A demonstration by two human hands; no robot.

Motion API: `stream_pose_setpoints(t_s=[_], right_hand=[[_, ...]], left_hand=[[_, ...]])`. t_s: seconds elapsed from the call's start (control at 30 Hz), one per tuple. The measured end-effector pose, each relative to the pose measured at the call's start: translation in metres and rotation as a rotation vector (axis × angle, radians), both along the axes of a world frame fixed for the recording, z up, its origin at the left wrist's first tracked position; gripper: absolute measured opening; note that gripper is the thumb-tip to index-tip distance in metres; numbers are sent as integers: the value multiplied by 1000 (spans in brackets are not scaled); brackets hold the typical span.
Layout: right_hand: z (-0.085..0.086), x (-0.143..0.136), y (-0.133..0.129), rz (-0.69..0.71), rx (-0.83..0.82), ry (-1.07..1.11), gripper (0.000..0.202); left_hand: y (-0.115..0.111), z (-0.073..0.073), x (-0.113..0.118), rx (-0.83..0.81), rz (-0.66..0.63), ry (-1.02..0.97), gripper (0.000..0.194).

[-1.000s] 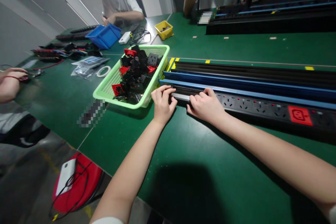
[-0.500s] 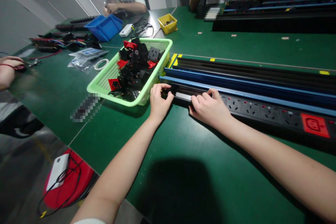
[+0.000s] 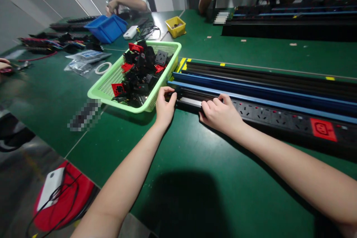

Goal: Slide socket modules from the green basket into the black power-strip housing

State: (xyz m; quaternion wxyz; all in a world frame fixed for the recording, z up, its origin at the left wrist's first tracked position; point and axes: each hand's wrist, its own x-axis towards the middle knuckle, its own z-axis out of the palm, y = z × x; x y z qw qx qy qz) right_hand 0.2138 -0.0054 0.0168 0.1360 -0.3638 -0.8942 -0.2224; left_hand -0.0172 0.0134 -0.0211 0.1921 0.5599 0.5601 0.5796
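A long black power strip lies across the table, with a row of black sockets and one red socket set in it. My right hand is closed around the strip left of the sockets, thumb on the near side, fingers over the top. At the strip's left end, my left hand pinches a small black part, mostly hidden by the fingers. Between my hands, a bare pale stretch of the strip shows. Just left of my left hand stands a green basket heaped with black and red socket modules.
Blue-edged rails and dark rails lie behind the strip. Further back are a yellow bin, a blue bin, a tape roll and plastic bags. Other people sit across the table. A red stool stands lower left.
The whole view has shifted slightly. My left hand has drawn a little to the left with the small black part. My right hand keeps its hold on the strip.
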Motion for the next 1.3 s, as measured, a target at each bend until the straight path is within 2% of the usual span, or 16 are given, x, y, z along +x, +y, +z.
stream_pose_setpoints(t_s=[0.17, 0.27, 0.37, 0.53, 0.6, 0.83, 0.93, 1.17, 1.3], right_hand=[[-1, 0, 0, -7, -31, 1, 27], [-2, 0, 0, -12, -33, 8, 27], [-2, 0, -1, -9, -37, 12, 28], [0, 0, -1, -12, -85, 17, 28], [0, 0, -1, -11, -93, 16, 28], [-3, 0, 0, -4, -44, 15, 28], [-3, 1, 0, 0, -30, 19, 28], [-3, 0, 1, 2, -54, 22, 28], [-3, 0, 0, -1, -65, 26, 28]], left_hand=[[6, -4, -1, 33, -25, -253, 20], [3, -1, 6, -2, -34, -413, 28], [-1, 5, 14, -33, -38, -570, 28], [-1, 13, 13, -150, -74, -823, 19], [0, 14, 9, -213, -106, -893, 21], [-2, 18, 4, -271, -174, -961, 19], [-1, 17, 4, -297, -157, -1013, 21], [2, 14, 6, -280, -83, -971, 20], [1, 14, 6, -278, -114, -914, 18]])
